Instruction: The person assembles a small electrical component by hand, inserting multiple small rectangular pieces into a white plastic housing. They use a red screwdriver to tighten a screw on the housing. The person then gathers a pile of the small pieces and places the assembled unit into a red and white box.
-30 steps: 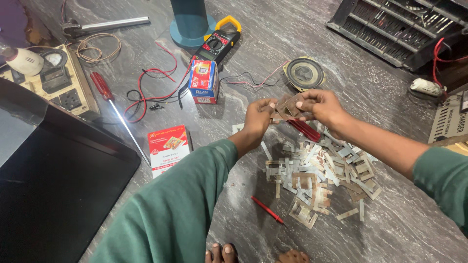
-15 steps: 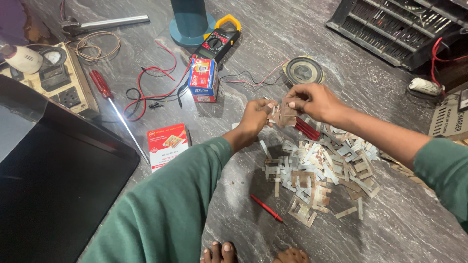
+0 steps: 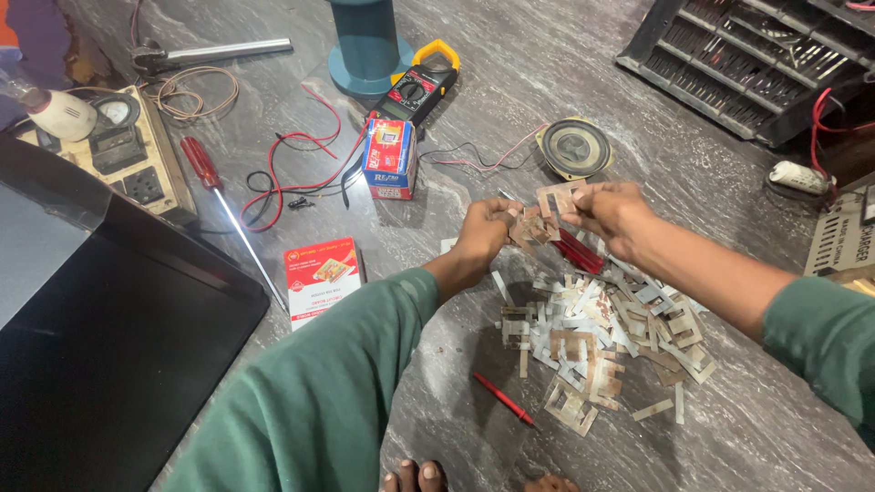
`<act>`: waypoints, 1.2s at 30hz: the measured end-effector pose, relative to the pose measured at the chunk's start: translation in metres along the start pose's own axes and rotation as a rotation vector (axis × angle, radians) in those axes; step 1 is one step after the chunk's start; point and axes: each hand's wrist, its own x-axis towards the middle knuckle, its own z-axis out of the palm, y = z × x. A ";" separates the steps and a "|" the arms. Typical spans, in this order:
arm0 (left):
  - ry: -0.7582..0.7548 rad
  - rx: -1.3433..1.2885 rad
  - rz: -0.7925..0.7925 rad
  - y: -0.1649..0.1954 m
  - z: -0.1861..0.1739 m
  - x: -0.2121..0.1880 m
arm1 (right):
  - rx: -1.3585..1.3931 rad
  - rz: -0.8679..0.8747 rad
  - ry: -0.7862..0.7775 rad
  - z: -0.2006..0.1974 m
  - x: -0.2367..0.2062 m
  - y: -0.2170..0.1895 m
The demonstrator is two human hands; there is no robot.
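My left hand (image 3: pixel 486 230) and my right hand (image 3: pixel 609 214) meet above a grey stone floor, both pinching a small stack of thin E-shaped metal plates (image 3: pixel 545 214). The right hand's fingers hold the topmost plate at its upper edge. Just below the hands lies a red coil bobbin (image 3: pixel 576 251), partly hidden. A loose pile of the same metal plates and strips (image 3: pixel 602 337) spreads under my right forearm. Both sleeves are green.
Around lie a red probe (image 3: pixel 502 399), a red-handled screwdriver (image 3: pixel 219 196), two small cardboard boxes (image 3: pixel 389 158) (image 3: pixel 321 275), a clamp meter (image 3: pixel 417 84) with red and black leads, a small speaker (image 3: pixel 572 148), a dark parts tray (image 3: pixel 740 55), a switchboard (image 3: pixel 118 155) and a black panel (image 3: pixel 100 337).
Both hands have shifted slightly down and toward the pile while keeping hold of the plate stack. Nothing else on the floor has moved.
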 end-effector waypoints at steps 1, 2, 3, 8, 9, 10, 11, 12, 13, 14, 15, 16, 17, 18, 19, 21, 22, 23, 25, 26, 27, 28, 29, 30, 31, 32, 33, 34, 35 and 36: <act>0.003 -0.020 -0.002 -0.002 0.002 0.001 | -0.005 0.004 -0.022 0.000 -0.002 0.002; 0.026 -0.018 0.007 -0.003 0.003 0.001 | -0.009 0.006 -0.046 0.000 -0.004 0.003; 0.050 -0.016 0.017 -0.003 0.004 0.001 | -0.014 0.007 -0.070 -0.001 -0.006 0.003; 0.146 -0.117 -0.033 -0.002 0.002 0.002 | -0.194 -0.050 -0.126 0.002 -0.016 -0.002; 0.139 -0.123 -0.010 0.000 0.001 0.004 | -0.231 -0.056 -0.108 0.005 -0.017 -0.003; 0.133 -0.130 0.011 0.002 0.001 0.006 | -0.231 -0.063 -0.115 0.007 -0.018 -0.004; 0.128 -0.134 0.022 0.003 0.000 0.007 | -0.230 -0.069 -0.123 0.010 -0.019 -0.003; 0.123 -0.137 0.032 0.005 -0.001 0.009 | -0.228 -0.073 -0.132 0.012 -0.020 -0.003; 0.120 -0.144 0.040 0.005 -0.001 0.010 | -0.247 -0.107 -0.141 0.014 -0.021 -0.003; 0.128 -0.154 0.026 0.005 0.000 0.010 | -0.264 -0.141 -0.149 0.016 -0.022 -0.003; 0.135 -0.163 0.016 0.006 0.002 0.011 | -0.281 -0.179 -0.156 0.016 -0.023 -0.004; 0.143 -0.172 0.008 0.007 0.002 0.012 | -0.276 -0.216 -0.176 0.017 -0.023 -0.004; 0.141 -0.184 0.002 0.009 0.003 0.013 | -0.271 -0.253 -0.196 0.017 -0.023 -0.005; 0.140 -0.196 -0.008 0.011 0.004 0.013 | -0.266 -0.287 -0.216 0.017 -0.023 -0.005; 0.141 -0.209 -0.021 0.012 0.004 0.012 | -0.287 -0.297 -0.208 0.017 -0.022 -0.005; 0.155 -0.208 -0.057 0.014 0.004 0.007 | -0.330 -0.316 -0.190 0.017 -0.019 -0.005; 0.161 -0.207 -0.072 0.015 0.004 0.006 | -0.309 -0.302 -0.186 0.017 -0.018 -0.005; 0.171 -0.167 -0.069 0.014 0.004 0.004 | -0.289 -0.289 -0.183 0.017 -0.018 -0.005; 0.190 -0.085 -0.057 0.013 0.003 0.004 | -0.221 -0.261 -0.178 0.016 -0.016 -0.004; 0.178 -0.051 -0.023 0.012 0.003 0.006 | -0.175 -0.240 -0.177 0.014 -0.017 -0.005; 0.168 -0.018 0.008 0.010 0.003 0.008 | -0.129 -0.217 -0.178 0.014 -0.017 -0.006; 0.159 0.015 0.041 0.007 0.002 0.012 | -0.227 -0.339 -0.088 0.014 -0.019 -0.006; 0.149 -0.064 0.061 0.005 0.001 0.016 | -0.324 -0.464 0.005 0.013 -0.021 -0.008; 0.133 -0.144 0.084 0.004 0.000 0.023 | -0.420 -0.592 0.105 0.012 -0.023 -0.011; 0.119 -0.227 0.105 0.002 -0.001 0.029 | -0.412 -0.712 0.118 0.012 -0.024 -0.016; 0.146 -0.164 0.077 -0.001 -0.004 0.031 | -0.404 -0.825 0.125 0.012 -0.026 -0.022; 0.171 -0.102 0.044 -0.004 -0.007 0.033 | -0.396 -0.932 0.131 0.012 -0.029 -0.026; 0.195 -0.038 0.014 -0.007 -0.010 0.034 | -0.437 -0.914 0.070 0.010 -0.034 -0.029; 0.175 -0.068 0.031 -0.008 -0.011 0.034 | -0.472 -0.900 0.004 0.009 -0.037 -0.034; 0.156 -0.093 0.049 -0.008 -0.013 0.034 | -0.503 -0.886 -0.063 0.009 -0.041 -0.038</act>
